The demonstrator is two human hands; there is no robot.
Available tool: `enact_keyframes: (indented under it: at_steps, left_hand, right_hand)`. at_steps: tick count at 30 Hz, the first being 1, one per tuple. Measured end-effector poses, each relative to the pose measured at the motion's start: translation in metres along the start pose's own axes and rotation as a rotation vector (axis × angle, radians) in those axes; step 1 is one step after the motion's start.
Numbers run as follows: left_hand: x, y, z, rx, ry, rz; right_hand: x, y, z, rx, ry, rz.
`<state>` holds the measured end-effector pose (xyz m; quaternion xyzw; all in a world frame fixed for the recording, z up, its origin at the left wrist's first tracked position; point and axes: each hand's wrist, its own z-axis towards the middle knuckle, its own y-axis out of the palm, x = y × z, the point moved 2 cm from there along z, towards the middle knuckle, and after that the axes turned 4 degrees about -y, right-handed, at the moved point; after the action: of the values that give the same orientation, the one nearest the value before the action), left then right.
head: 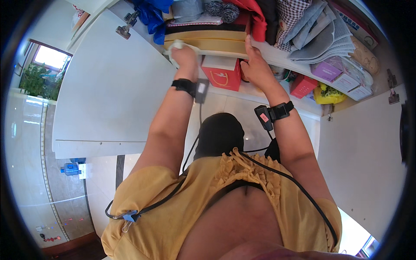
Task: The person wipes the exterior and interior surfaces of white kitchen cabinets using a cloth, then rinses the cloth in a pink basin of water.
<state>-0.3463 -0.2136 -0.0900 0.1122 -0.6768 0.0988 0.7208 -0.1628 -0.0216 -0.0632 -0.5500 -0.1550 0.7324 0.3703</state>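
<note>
My left hand (186,60) is closed around a pale, crumpled cloth (177,45). It presses near the left front corner of a flat gold box (208,44) on a cabinet shelf. At the box's right end, the index finger of my right hand (258,65) lies against the corner. Its other fingers are bent below the shelf's front edge, and whether they grip anything is hard to see. Under that shelf stands a red paper gift bag (222,78) with a gold handle, between my hands. Dark-topped items behind the gold box are partly hidden.
White cabinet doors stand swung out at left (110,87) and right (360,156). Blue plastic (156,19), a red cloth (258,19), grey padded sheets (321,39) and purple boxes (326,69) crowd the shelf. Lower down are a red box (303,86) and a yellow bag (328,94).
</note>
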Motion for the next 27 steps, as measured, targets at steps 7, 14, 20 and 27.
enact_keyframes:
  at_steps: [7, 14, 20, 27]
  left_hand:
    - [0.004, 0.085, -0.124, -0.479, 0.109, 0.266]
    - [0.020, 0.041, -0.093, -0.680, -0.192, -0.119]
    - [0.043, 0.048, -0.099, -0.372, 0.272, 0.166]
    - [0.045, 0.014, -0.143, -0.844, 0.011, 0.165]
  right_hand:
    - [0.006, -0.003, -0.001, -0.023, -0.061, 0.089]
    - [0.024, -0.001, -0.006, 0.030, -0.082, 0.332]
    - [0.023, 0.006, -0.012, 0.014, -0.048, 0.465]
    - [0.021, -0.009, -0.035, -0.025, 0.033, 0.290]
